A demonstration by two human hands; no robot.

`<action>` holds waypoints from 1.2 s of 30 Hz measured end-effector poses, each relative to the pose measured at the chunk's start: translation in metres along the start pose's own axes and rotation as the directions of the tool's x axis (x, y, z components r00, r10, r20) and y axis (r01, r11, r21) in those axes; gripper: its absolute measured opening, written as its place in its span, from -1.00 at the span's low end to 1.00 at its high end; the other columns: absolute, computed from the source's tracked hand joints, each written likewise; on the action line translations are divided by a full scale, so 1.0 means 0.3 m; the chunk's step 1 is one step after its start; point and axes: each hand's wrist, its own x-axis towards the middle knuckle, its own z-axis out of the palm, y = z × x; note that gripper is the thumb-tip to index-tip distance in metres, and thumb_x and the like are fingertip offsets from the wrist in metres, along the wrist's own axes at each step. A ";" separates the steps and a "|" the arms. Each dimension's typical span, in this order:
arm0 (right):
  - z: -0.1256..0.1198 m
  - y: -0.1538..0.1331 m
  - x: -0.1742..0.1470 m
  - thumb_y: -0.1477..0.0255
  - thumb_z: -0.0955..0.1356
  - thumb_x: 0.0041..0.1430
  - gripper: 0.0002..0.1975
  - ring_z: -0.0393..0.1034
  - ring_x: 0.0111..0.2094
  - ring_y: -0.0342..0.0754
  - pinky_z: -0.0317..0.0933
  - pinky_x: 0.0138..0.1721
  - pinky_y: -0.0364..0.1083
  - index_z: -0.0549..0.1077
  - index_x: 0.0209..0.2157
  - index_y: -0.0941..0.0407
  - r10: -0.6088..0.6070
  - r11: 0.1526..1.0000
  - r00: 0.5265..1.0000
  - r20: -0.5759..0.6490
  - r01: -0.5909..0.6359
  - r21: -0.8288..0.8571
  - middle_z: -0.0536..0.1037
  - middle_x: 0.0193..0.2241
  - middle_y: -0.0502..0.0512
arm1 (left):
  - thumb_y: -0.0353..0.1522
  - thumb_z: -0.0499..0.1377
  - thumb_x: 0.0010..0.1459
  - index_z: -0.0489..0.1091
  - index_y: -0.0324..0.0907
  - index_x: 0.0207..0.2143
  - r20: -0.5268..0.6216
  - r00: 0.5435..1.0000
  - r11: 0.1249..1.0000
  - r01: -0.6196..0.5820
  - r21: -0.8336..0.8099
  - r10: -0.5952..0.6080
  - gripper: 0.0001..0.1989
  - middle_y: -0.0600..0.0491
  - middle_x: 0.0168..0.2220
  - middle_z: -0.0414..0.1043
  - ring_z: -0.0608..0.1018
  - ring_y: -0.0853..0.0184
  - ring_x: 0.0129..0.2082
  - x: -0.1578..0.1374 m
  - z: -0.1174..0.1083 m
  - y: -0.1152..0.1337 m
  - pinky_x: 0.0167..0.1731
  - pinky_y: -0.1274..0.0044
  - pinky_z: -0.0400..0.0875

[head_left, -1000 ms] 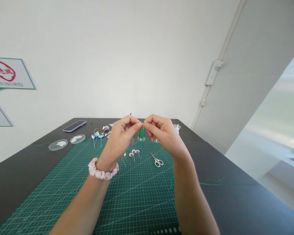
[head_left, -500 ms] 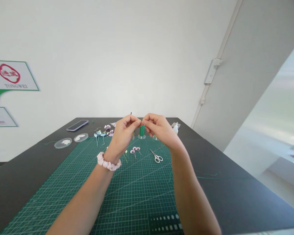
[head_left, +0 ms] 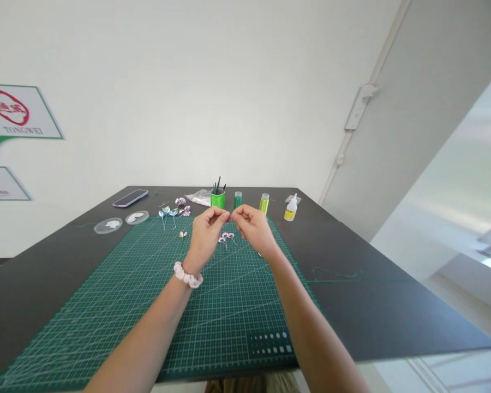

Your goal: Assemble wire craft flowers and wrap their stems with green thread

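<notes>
My left hand (head_left: 205,232), with a pale pink scrunchie (head_left: 188,276) at its wrist, is closed in a pinch over the green cutting mat (head_left: 147,305). Fingertip to fingertip with it, my right hand (head_left: 254,229) is pinched too. Whatever lies between the fingers is too small to make out. Just behind the hands, small pink wire-stemmed petals (head_left: 227,237) rest on the mat. A small cream-yellow petal piece (head_left: 183,234) lies to the left. My right forearm hides most of the scissors seen earlier.
Behind stand a green pen cup (head_left: 217,200), a green spool (head_left: 238,200), a yellow-green spool (head_left: 264,203) and a glue bottle (head_left: 290,209). Leftward are blue flowers (head_left: 172,213), purple flowers (head_left: 180,202), two shallow dishes (head_left: 102,228) and a phone (head_left: 131,198). Green thread (head_left: 335,279) lies right.
Both pinched hands sit lower and nearer to me, uncovering the pen cup, spools and glue bottle. The view has tilted down slightly. My right forearm now covers most of the scissors.
</notes>
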 end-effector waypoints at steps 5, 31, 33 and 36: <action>0.047 0.100 0.003 0.28 0.27 0.13 -0.78 0.07 -0.64 -0.22 -0.03 -0.59 -0.17 0.31 -0.50 0.11 0.020 0.999 0.997 -0.081 -0.017 0.027 0.22 -0.65 -0.14 | -0.28 0.19 0.06 0.44 -0.21 -0.48 -0.027 0.999 1.000 0.025 0.004 -0.025 -0.83 0.08 -0.50 0.48 0.43 0.37 -0.50 0.009 0.006 -0.092 -0.40 0.51 0.32; 0.129 0.246 -0.097 0.31 0.24 0.18 -0.80 0.11 -0.58 -0.15 -0.01 -0.50 -0.13 0.36 -0.44 0.11 0.033 0.986 0.995 -0.094 -0.048 -0.158 0.29 -0.62 -0.07 | -0.36 0.17 0.03 0.41 -0.20 -0.51 -0.098 0.991 0.994 0.092 0.057 -0.086 -0.89 0.08 -0.50 0.45 0.45 0.34 -0.44 -0.081 -0.012 -0.235 -0.34 0.51 0.34; 0.132 0.245 -0.097 0.30 0.25 0.16 -0.79 0.09 -0.59 -0.15 -0.01 -0.51 -0.13 0.36 -0.45 0.11 0.065 0.991 0.992 -0.105 -0.077 -0.110 0.27 -0.64 -0.09 | -0.36 0.18 0.03 0.41 -0.20 -0.51 -0.099 0.991 0.994 0.097 0.049 -0.092 -0.89 0.08 -0.50 0.44 0.45 0.35 -0.44 -0.080 -0.009 -0.237 -0.34 0.51 0.33; 0.139 0.241 -0.097 0.26 0.27 0.12 -0.78 0.08 -0.61 -0.17 -0.01 -0.54 -0.14 0.36 -0.46 0.11 0.124 0.992 0.986 -0.116 -0.127 -0.017 0.25 -0.65 -0.11 | -0.36 0.18 0.02 0.42 -0.20 -0.50 -0.103 0.990 0.994 0.104 0.031 -0.100 -0.90 0.09 -0.50 0.45 0.46 0.35 -0.44 -0.080 -0.009 -0.243 -0.34 0.51 0.34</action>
